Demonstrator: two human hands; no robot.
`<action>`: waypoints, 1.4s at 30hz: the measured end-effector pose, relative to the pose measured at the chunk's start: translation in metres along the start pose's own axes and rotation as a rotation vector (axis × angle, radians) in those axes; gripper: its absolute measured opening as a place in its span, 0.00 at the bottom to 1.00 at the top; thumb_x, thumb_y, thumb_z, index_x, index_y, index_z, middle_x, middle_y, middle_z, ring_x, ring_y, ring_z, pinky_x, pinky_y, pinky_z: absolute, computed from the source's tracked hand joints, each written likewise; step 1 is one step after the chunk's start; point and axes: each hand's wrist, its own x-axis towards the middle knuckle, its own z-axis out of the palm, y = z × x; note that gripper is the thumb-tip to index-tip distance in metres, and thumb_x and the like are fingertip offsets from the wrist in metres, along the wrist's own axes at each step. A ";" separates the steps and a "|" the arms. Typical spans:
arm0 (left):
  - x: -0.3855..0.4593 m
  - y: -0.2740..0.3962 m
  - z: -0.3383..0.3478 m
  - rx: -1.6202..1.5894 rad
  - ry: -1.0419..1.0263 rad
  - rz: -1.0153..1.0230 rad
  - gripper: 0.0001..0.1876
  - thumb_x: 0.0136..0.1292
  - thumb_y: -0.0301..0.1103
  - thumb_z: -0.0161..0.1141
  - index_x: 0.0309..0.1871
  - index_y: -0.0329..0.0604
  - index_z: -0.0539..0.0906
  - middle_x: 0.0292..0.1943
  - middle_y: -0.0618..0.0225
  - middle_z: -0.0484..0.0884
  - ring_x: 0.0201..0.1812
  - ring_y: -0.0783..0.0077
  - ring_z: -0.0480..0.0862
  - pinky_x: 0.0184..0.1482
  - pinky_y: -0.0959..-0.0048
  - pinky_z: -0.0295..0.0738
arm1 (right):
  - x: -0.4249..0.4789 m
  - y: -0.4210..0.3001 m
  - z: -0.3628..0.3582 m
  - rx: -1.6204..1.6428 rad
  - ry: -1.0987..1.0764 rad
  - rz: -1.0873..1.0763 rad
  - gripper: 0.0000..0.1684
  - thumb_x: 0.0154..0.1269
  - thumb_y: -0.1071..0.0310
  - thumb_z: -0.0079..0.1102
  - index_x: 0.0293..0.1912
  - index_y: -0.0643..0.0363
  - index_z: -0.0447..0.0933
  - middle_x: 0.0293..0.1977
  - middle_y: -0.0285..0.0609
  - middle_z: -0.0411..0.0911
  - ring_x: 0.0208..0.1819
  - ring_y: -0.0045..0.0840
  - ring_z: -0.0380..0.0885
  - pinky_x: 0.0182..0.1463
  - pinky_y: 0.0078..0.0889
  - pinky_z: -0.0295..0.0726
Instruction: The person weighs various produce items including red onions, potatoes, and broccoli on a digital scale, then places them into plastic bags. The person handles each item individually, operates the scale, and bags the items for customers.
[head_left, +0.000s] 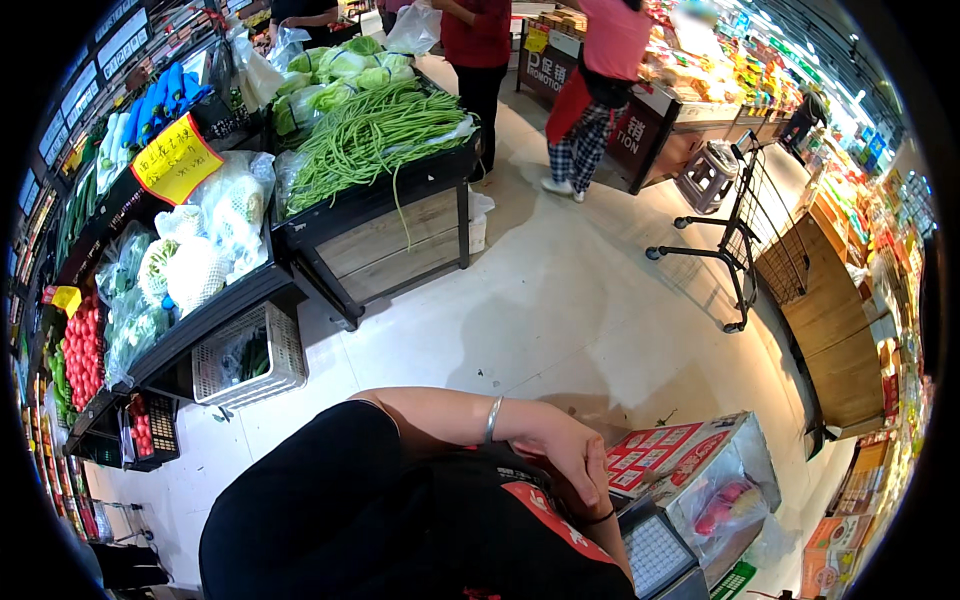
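My left hand (564, 450), with a silver bangle above its wrist, lies across my right hand (598, 480) in front of my black shirt. The two hands touch and overlap. The right one, with a dark band at its wrist, is partly covered, so its fingers are hard to make out. No object shows in either hand. Close beside them, at the lower right, stand a printed cardboard box (652, 457) and a grey metallic-looking surface bearing a clear plastic bag of pink-red items (724, 510). Below that is a scale-like device with a key panel (656, 555).
A black-framed stand (375, 259) with long green beans (375, 135) and cabbages (349, 64) is ahead left. Bagged cauliflower (199, 274) and tomatoes (82, 349) lie further left, above a white plastic crate (289, 360). A black cart (739, 247) stands right. Several people stand ahead.
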 end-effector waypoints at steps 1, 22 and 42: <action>0.012 -0.022 0.008 -0.043 0.010 0.073 0.21 0.59 0.43 0.65 0.50 0.37 0.82 0.43 0.58 0.85 0.43 0.67 0.83 0.48 0.69 0.76 | 0.000 -0.005 0.006 -0.013 -0.015 0.004 0.32 0.72 0.45 0.39 0.61 0.62 0.61 0.51 0.52 0.73 0.50 0.36 0.75 0.55 0.42 0.74; 0.024 0.040 0.049 -0.570 0.647 0.152 0.22 0.71 0.47 0.49 0.33 0.37 0.84 0.24 0.66 0.81 0.12 0.77 0.75 0.10 0.81 0.68 | -0.019 -0.055 0.038 -1.395 0.354 -0.188 0.18 0.76 0.61 0.39 0.38 0.65 0.72 0.24 0.46 0.73 0.31 0.34 0.76 0.37 0.33 0.76; 0.025 0.004 0.054 -1.210 0.534 0.208 0.24 0.75 0.46 0.38 0.54 0.35 0.76 0.43 0.62 0.82 0.39 0.72 0.80 0.51 0.77 0.72 | -0.003 -0.057 0.028 0.026 -0.106 0.155 0.28 0.77 0.50 0.35 0.36 0.65 0.72 0.19 0.51 0.76 0.14 0.33 0.74 0.16 0.30 0.74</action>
